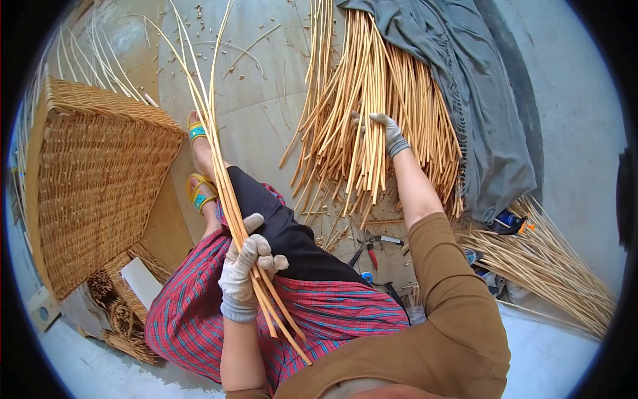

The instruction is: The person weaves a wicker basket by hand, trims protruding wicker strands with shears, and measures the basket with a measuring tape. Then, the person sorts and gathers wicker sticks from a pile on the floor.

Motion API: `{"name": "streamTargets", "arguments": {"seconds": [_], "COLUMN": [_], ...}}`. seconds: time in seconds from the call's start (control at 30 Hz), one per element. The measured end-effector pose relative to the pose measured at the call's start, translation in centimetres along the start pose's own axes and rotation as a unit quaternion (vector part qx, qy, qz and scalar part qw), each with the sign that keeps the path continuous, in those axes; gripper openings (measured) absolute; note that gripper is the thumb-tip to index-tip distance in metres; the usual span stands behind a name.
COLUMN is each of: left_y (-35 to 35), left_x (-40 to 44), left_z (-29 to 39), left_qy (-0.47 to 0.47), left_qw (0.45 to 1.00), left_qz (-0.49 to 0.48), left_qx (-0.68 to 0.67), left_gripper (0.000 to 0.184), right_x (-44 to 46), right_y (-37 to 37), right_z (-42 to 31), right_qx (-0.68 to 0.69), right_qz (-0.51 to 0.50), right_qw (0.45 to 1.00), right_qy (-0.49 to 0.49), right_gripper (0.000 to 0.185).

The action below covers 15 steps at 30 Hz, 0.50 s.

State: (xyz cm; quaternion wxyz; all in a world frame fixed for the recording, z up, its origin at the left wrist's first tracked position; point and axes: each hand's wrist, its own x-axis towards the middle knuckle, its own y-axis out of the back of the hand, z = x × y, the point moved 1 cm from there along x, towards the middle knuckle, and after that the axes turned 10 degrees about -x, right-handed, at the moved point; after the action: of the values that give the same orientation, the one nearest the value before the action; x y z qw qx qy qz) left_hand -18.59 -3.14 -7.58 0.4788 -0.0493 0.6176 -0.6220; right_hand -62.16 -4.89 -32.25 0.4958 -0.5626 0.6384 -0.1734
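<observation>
My left hand (247, 269), in a pale work glove, is closed around several long wicker rods (226, 183). Their butt ends point down over my lap, and their thin tips reach up past the top of the view. In a matching glove, my right hand (387, 132) is at the large pile of wicker rods (419, 106), its thumb and fingers closed around a bunch of rods (373, 149) on top. Part of that hand is hidden behind the rods it grips.
A half-woven wicker basket (100, 179) lies on its side at left, upright stakes beyond it. Grey cloth (492, 113) covers part of the pile. Red-handled pliers (371, 253) lie on the floor, with cut scraps about. More thin rods (558, 266) lie at right.
</observation>
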Motion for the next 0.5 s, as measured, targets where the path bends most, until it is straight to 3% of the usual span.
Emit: {"name": "streamTargets", "arguments": {"seconds": [0.13, 0.17, 0.33, 0.43, 0.5], "left_y": [0.0, 0.0, -0.6, -1.7, -3.7], "left_x": [0.2, 0.3, 0.6, 0.4, 0.5], "left_z": [-0.3, -0.4, -0.8, -1.0, -1.4], "left_qy": [0.003, 0.0, -0.002, 0.011, 0.034], "left_qw": [1.0, 1.0, 0.998, 0.995, 0.991], "left_qz": [0.014, 0.017, 0.04, 0.01, -0.014], "left_qx": [0.004, 0.004, 0.04, 0.094, 0.131], "left_gripper": [0.048, 0.048, 0.048, 0.049, 0.052], "right_x": [1.0, 0.7, 0.3, -1.0, -2.2], "right_y": [-0.8, -0.8, -0.1, -2.7, -2.3], "right_z": [1.5, 1.1, 0.7, 0.2, -0.8], "right_qx": [0.023, 0.023, -0.049, 0.048, 0.031], "right_qz": [-0.01, -0.045, -0.01, -0.075, -0.038], "right_qw": [0.993, 0.998, 0.993, 0.991, 0.994], "right_qy": [0.114, 0.047, 0.112, 0.102, 0.094], "right_gripper": [0.058, 0.054, 0.05, 0.044, 0.043]}}
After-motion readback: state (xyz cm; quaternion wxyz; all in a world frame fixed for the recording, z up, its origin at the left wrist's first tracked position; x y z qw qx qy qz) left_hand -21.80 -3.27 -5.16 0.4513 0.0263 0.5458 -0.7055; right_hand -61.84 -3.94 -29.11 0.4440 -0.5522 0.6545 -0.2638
